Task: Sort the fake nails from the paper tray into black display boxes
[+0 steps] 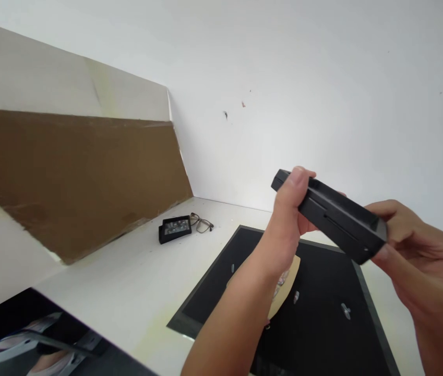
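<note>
Left hand [287, 222] and right hand [420, 245], raised, pinch one black case [333, 216]; one pair of glasses [204, 225] lies near the far-left corner of the worktop [146, 287].

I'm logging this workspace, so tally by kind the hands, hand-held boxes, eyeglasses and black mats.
Left hand and right hand: 2
Black box held: 1
Eyeglasses: 1 pair
Black mat: 1
Total: 5

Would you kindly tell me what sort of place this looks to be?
Probably an indoor work corner: a black mat lies on a white tabletop that runs up to a white wall.
</note>
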{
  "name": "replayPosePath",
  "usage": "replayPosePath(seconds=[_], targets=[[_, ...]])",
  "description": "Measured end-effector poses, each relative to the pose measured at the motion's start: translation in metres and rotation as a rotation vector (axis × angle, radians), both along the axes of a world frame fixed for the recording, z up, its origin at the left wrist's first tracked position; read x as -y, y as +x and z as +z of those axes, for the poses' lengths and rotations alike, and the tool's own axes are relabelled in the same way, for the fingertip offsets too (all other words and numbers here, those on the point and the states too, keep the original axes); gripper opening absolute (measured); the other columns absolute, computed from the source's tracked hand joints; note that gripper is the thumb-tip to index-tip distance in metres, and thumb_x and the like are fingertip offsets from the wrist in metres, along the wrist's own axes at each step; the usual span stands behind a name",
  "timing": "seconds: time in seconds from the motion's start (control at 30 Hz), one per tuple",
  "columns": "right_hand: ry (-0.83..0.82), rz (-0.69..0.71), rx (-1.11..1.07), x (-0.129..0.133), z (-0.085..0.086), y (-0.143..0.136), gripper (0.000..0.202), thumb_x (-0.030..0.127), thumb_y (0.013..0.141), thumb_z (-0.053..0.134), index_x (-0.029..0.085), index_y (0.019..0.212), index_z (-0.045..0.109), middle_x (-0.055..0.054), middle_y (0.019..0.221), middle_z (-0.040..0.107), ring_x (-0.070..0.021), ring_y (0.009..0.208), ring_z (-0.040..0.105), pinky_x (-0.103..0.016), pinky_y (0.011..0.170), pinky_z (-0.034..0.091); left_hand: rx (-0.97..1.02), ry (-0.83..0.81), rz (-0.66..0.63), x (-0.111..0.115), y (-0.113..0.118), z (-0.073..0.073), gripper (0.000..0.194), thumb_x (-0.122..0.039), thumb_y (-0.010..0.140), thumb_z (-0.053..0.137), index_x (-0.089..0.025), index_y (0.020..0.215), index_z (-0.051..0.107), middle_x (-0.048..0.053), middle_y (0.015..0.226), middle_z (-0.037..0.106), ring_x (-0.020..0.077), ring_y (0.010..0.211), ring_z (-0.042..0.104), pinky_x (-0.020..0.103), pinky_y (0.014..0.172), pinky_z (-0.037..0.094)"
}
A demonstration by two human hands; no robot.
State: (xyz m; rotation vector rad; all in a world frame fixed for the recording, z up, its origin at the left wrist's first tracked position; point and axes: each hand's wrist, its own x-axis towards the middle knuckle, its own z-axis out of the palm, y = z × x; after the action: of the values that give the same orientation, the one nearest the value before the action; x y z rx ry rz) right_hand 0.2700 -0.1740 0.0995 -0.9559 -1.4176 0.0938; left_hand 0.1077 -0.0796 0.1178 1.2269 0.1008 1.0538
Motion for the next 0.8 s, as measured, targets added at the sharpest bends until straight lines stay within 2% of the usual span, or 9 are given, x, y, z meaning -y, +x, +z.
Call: replayPosePath(seconds=[0.07,0.2,0.4,0.47,0.53,0.6,0.63,0.73,0.8], targets=[[0.047,0.001,0.008,0.001,0.005,0.001,0.044,0.048,0.091,0.095,0.028,0.071,0.061,-0.002,0.088,0.072,-0.0223,0.087,0.069,-0.037,0.071,0.056,-0.06,-0.032,-0.066,-0.004,-0.002,0.002,0.075,-0.09,0.096,0.051,-0.027,0.136,0.062,0.012,0.115,0.085,0.0471,0.135,0.078,0.067,0.111,0.068],[0.2,0.058,0.194,-0.003,0.013,0.007,0.033,0.045,0.077,0.106,0.036,0.098,0.083,-0.003,0.097,0.079,-0.0284,0.096,0.076,-0.046,0.079,0.066,-0.221,0.003,-0.181,-0.008,-0.004,0.008,0.092,-0.1,0.087,0.048,-0.022,0.13,0.072,0.017,0.112,0.082,0.0477,0.127,0.081,0.065,0.103,0.071],[0.322,-0.188,0.471,-0.001,0.01,0.016,0.021,0.027,0.095,0.086,0.044,0.107,0.087,-0.003,0.103,0.083,-0.0293,0.091,0.079,-0.051,0.078,0.066,-0.287,0.206,-0.191,-0.017,0.006,0.002,0.087,-0.098,0.089,0.053,-0.026,0.129,0.081,0.013,0.109,0.083,0.0438,0.124,0.081,0.063,0.101,0.072],[0.337,-0.234,0.454,0.004,0.011,0.022,0.017,0.029,0.098,0.082,0.044,0.105,0.084,-0.002,0.099,0.082,-0.0276,0.087,0.077,-0.048,0.075,0.064,-0.399,0.179,-0.051,-0.017,0.006,-0.003,0.094,-0.1,0.09,0.057,-0.027,0.147,0.07,0.014,0.136,0.08,0.0442,0.136,0.075,0.066,0.113,0.067],[0.296,-0.238,0.496,0.011,0.016,0.03,0.012,0.03,0.098,0.08,0.041,0.102,0.082,-0.001,0.094,0.081,-0.0244,0.079,0.076,-0.043,0.068,0.061,-0.454,0.21,0.225,-0.012,0.002,-0.004,0.094,-0.09,0.096,0.064,-0.027,0.166,0.05,0.016,0.167,0.063,0.0433,0.156,0.061,0.068,0.13,0.053],[0.19,-0.216,0.576,0.017,0.023,0.038,0.011,0.028,0.098,0.078,0.038,0.097,0.079,0.001,0.087,0.08,-0.0201,0.068,0.072,-0.038,0.057,0.055,-0.449,0.343,0.423,-0.005,-0.007,-0.001,0.084,-0.072,0.107,0.065,-0.028,0.173,0.038,0.015,0.18,0.05,0.0393,0.171,0.044,0.067,0.141,0.039],[0.148,-0.223,0.596,0.019,0.026,0.042,0.012,0.027,0.098,0.075,0.038,0.096,0.078,0.002,0.084,0.079,-0.0189,0.064,0.07,-0.037,0.055,0.053,-0.455,0.431,0.426,-0.001,-0.013,0.002,0.075,-0.065,0.11,0.063,-0.029,0.172,0.04,0.013,0.18,0.051,0.0372,0.174,0.041,0.065,0.143,0.036],[0.074,-0.202,0.701,0.022,0.031,0.047,0.01,0.03,0.101,0.07,0.038,0.097,0.075,0.003,0.079,0.078,-0.0187,0.06,0.068,-0.036,0.055,0.054,-0.571,0.608,0.132,0.0,-0.025,0.011,0.065,-0.061,0.107,0.07,-0.032,0.164,0.056,0.008,0.174,0.06,0.0364,0.169,0.051,0.06,0.14,0.044],[0.05,-0.15,0.768,0.023,0.029,0.044,0.011,0.029,0.101,0.068,0.037,0.096,0.073,0.003,0.079,0.078,-0.0194,0.062,0.07,-0.035,0.056,0.054,-0.699,0.665,-0.088,-0.006,-0.026,0.012,0.094,-0.06,0.091,0.089,-0.032,0.172,0.05,0.01,0.175,0.06,0.0398,0.164,0.056,0.061,0.135,0.051]])
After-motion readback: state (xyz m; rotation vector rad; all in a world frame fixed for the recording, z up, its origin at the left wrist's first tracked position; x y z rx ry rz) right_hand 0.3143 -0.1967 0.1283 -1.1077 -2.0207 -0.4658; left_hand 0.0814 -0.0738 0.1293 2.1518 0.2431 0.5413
